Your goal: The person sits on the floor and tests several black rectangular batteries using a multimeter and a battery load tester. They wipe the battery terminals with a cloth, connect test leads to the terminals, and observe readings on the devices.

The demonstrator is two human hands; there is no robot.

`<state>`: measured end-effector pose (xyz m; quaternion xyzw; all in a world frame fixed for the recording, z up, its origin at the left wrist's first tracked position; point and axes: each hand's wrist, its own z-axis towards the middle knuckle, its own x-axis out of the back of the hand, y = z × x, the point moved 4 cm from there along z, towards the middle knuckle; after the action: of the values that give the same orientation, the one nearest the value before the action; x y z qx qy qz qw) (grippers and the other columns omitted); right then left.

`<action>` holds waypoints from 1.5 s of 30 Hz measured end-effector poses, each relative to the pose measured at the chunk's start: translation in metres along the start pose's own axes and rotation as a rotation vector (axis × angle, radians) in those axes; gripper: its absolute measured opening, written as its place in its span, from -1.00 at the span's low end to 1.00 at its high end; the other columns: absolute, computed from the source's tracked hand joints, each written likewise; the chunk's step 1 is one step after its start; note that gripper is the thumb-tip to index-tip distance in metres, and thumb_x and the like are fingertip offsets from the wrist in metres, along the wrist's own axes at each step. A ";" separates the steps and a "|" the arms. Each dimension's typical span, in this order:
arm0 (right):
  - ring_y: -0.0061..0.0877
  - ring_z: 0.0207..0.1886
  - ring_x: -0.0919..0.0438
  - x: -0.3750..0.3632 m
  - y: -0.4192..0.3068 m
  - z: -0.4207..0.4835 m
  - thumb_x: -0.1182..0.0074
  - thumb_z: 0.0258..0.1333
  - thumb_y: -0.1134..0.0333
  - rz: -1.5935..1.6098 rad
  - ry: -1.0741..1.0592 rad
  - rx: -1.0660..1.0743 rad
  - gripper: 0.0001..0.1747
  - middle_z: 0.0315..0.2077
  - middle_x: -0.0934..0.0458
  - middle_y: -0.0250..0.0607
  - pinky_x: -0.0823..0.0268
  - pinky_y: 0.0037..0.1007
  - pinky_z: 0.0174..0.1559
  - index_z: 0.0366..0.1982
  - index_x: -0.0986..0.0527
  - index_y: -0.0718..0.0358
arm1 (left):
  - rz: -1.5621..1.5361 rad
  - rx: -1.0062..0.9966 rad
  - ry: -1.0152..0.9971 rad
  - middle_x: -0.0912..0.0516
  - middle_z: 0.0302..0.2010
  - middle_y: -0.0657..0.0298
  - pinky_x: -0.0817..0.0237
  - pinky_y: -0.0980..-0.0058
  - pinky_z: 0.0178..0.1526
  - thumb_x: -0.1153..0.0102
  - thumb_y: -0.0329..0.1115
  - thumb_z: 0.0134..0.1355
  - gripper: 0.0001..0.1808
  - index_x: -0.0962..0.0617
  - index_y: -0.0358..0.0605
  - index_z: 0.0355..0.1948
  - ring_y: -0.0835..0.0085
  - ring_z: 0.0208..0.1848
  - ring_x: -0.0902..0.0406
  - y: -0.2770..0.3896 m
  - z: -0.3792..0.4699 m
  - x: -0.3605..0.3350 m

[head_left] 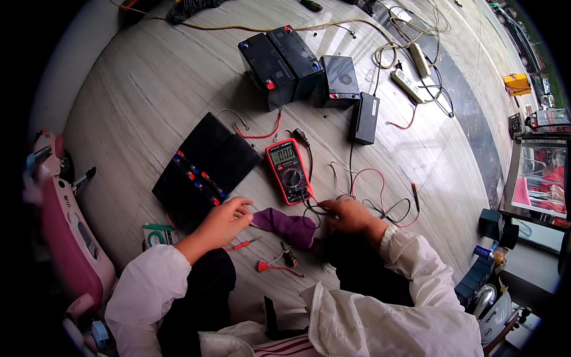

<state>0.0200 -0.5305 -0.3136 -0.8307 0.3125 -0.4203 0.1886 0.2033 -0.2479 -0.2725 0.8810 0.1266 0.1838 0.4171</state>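
Observation:
My left hand [226, 222] is empty, its fingers apart and slightly bent, near one end of a purple cloth [285, 225] on the floor. My right hand [350, 216] pinches the multimeter's test leads [316, 208] beside my knee. A red-cased digital multimeter [290, 172] lies face up between the hands, its display lit with zeros. Left of it is a group of black batteries [209, 165] with red and blue terminals. A red test probe [243, 245] lies below my left hand; a black probe [415, 196] rests at the right.
Larger black batteries [281, 62], a smaller battery [340, 80] and a black charger [366, 118] stand ahead. Power strips [407, 85] and cables lie at upper right. A red connector [263, 266] lies near my knees. A pink scooter [76, 232] is at the left.

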 end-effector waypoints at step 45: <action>-0.56 -0.26 -0.55 0.240 0.012 -0.424 0.65 0.42 -0.46 0.124 1.515 -0.313 0.05 -0.35 -0.60 -0.27 -0.33 -0.49 -0.16 -0.15 -0.63 0.31 | 0.837 -0.495 -0.242 -0.64 0.14 0.03 -0.48 0.12 0.06 -0.31 -0.11 0.26 -0.24 -0.33 0.02 0.44 0.02 0.13 -0.61 0.145 0.034 -0.093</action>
<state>-0.2222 -0.7234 0.0625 -0.3147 0.4577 -0.8134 -0.1729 0.1443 -0.3963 -0.1997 0.7458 -0.3344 0.2564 0.5160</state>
